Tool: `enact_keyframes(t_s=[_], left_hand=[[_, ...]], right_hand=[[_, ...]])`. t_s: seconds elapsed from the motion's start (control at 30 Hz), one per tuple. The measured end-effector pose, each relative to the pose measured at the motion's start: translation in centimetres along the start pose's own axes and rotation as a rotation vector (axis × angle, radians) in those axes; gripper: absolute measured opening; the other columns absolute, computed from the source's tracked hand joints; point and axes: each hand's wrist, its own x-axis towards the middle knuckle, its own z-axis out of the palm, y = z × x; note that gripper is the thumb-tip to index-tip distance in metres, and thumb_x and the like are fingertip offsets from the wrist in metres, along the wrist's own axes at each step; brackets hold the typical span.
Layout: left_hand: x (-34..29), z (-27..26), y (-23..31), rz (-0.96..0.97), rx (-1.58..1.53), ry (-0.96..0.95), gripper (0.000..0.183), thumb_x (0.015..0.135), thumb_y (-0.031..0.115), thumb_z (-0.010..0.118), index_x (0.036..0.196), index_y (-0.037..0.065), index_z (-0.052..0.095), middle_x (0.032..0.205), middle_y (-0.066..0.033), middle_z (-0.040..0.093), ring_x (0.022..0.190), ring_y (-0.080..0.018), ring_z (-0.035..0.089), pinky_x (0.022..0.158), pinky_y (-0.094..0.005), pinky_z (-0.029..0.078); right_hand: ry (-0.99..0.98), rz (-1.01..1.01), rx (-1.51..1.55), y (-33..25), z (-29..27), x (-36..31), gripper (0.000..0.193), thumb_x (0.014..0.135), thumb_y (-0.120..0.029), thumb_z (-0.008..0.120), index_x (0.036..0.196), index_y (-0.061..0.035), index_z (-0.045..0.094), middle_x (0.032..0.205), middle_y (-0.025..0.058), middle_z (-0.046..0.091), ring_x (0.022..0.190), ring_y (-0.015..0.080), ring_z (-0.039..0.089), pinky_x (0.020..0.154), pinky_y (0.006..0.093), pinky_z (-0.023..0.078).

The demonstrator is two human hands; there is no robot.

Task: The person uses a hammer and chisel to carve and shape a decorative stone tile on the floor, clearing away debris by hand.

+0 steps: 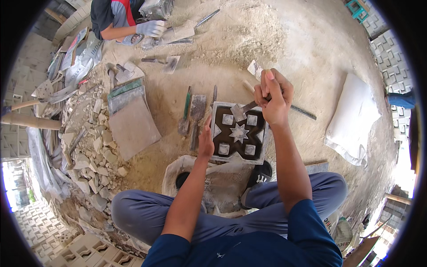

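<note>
A square concrete block mould (261, 155) stands between my feet, its dark recesses set around a pale eight-pointed star (239, 133) with several small square studs. My left hand (206, 141) rests against its left side, fingers stretched out along the edge. In my right hand (275, 95), above the far right corner, the fingers wrap round the handle of a small scraper (239, 112). The scraper's flat grey blade tilts down to the mould's far recess, near the upper studs. My right fist hides most of the handle.
Left of the mould lie a grey flat bar (198, 107), a green-handled tool (187, 104) and stacked boards (133, 129). Rubble (100, 155) heaps farther left. A folded white sack (353, 118) lies right. Beyond, a co-worker's gloved hand (152, 28) is near trowels (171, 64).
</note>
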Motion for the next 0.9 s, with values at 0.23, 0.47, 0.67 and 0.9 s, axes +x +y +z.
enact_keyframes(t_s=[0.23, 0.47, 0.67, 0.9], left_hand=[[-0.1, -0.4, -1.0, 0.005, 0.06, 0.011, 0.075, 0.111, 0.054, 0.022, 0.157, -0.004, 0.034, 0.163, -0.017, 0.036, 0.154, -0.0273, 0.028, 0.126, -0.0382, 0.017], [-0.1, -0.8, -2.0, -0.008, 0.086, 0.018, 0.074, 0.112, 0.052, 0.022, 0.156, -0.005, 0.036, 0.162, -0.0178, 0.037, 0.153, -0.0276, 0.03, 0.126, -0.0381, 0.017], [-0.1, 1.0, -0.8, -0.025, -0.042, -0.005, 0.071, 0.112, 0.052, 0.027, 0.158, -0.001, 0.036, 0.162, -0.0167, 0.04, 0.151, -0.0263, 0.035, 0.123, -0.0366, 0.022], [-0.1, -0.6, -2.6, 0.055, 0.113, 0.016, 0.064, 0.113, 0.042, 0.03, 0.155, -0.005, 0.038, 0.161, -0.0168, 0.04, 0.151, -0.0267, 0.034, 0.124, -0.0369, 0.021]], right_hand=[[-0.099, -0.122, 0.07, 2.1, -0.9, 0.3, 0.053, 0.109, -0.023, 0.05, 0.061, -0.0044, 0.041, 0.056, 0.001, 0.036, 0.044, 0.0085, 0.028, 0.042, 0.0277, 0.022], [-0.131, 0.009, 0.057, 5.6, -0.5, 0.4, 0.056, 0.111, -0.021, 0.047, 0.058, -0.0069, 0.037, 0.054, -0.002, 0.033, 0.045, 0.0078, 0.025, 0.043, 0.0272, 0.021], [0.255, -0.075, 0.145, 2.1, -5.0, 1.0, 0.053, 0.109, -0.026, 0.05, 0.059, -0.0109, 0.037, 0.051, 0.0007, 0.036, 0.039, 0.0113, 0.024, 0.037, 0.0302, 0.018], [0.705, -0.212, 0.239, -6.3, -13.2, 2.5, 0.05, 0.106, -0.028, 0.052, 0.064, -0.0125, 0.032, 0.053, 0.0018, 0.031, 0.041, 0.0143, 0.024, 0.04, 0.0315, 0.018]])
